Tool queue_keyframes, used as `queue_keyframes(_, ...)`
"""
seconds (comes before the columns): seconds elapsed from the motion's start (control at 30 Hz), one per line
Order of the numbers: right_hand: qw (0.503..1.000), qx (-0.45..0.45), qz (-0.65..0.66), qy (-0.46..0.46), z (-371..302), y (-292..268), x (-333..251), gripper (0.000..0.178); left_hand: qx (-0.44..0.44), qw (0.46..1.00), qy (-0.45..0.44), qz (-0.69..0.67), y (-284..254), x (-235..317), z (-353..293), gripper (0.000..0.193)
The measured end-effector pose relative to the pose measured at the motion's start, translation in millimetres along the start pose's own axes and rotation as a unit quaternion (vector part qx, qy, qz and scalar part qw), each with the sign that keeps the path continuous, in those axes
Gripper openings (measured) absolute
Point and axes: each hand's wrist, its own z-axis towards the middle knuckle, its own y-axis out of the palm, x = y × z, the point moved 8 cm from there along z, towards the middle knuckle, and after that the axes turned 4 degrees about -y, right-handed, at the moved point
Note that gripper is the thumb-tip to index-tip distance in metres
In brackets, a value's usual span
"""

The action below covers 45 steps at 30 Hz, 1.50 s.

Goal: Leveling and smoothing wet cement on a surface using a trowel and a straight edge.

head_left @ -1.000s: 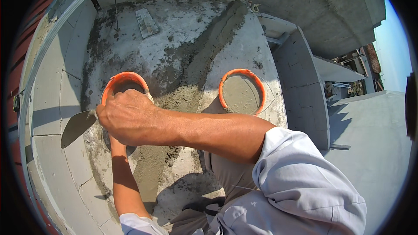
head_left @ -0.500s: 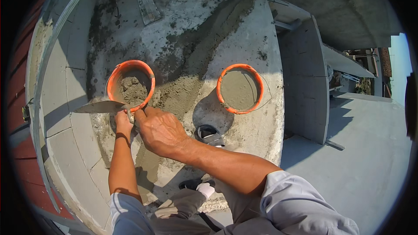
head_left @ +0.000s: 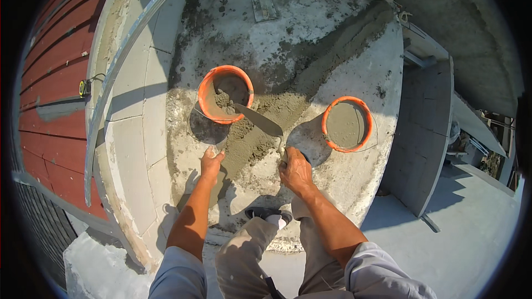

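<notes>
Head camera: With my right hand (head_left: pixel 295 170) closed round its handle, I hold a trowel (head_left: pixel 260 120) over a band of mortar (head_left: pixel 310 89) running across the floor (head_left: pixel 366 80), the blade slanting up and leftward to the rim of the left bucket (head_left: pixel 204 95); whether the two touch, I cannot tell. My left hand (head_left: pixel 210 163) hangs just below that bucket, fingers half curled, and I cannot tell whether they grip anything. The work looks partway along: the band is down, but lumpy between the buckets, and mortar is left in both the left bucket and the well-filled right bucket (head_left: pixel 348 98). Half a second ago, my hands were close together by the left bucket's near rim, the blade pointing left; now they are well apart, the trowel swung right, the left bucket's rim clear of my left hand.
</notes>
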Motion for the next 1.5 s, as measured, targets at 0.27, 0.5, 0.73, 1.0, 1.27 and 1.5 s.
queue_keyframes(0.27,0.988,-0.106,0.017,0.114,-80.3,-74.6,22.7,0.046,0.0,0.974,0.047,0.223,-98.4,-144.5,-228.3,0.057)
queue_keyframes(0.5,0.98,-0.073,-0.06,0.173,-108.9,-173.8,66.1,0.044,-0.026,0.99,-0.114,0.082,-124.4,-215.5,-361.0,0.054)
queue_keyframes(0.73,0.981,-0.049,-0.057,0.181,-138.2,-234.3,64.7,0.034,-0.023,0.996,-0.082,0.012,-83.9,-160.9,-395.0,0.051)
queue_keyframes(1.0,0.943,-0.072,-0.068,0.319,-240.4,-284.0,48.2,0.041,-0.027,0.997,-0.037,-0.063,-117.9,-58.9,-408.4,0.049)
queue_keyframes(1.27,0.951,-0.05,-0.103,0.287,-293.9,-320.8,6.1,0.046,0.008,0.998,-0.023,-0.063,-203.2,-69.3,-415.4,0.053)
queue_keyframes(1.5,0.963,0.013,-0.077,0.257,-306.5,-329.6,11.5,0.029,0.009,0.996,-0.057,-0.063,-222.0,-92.5,-426.6,0.048)
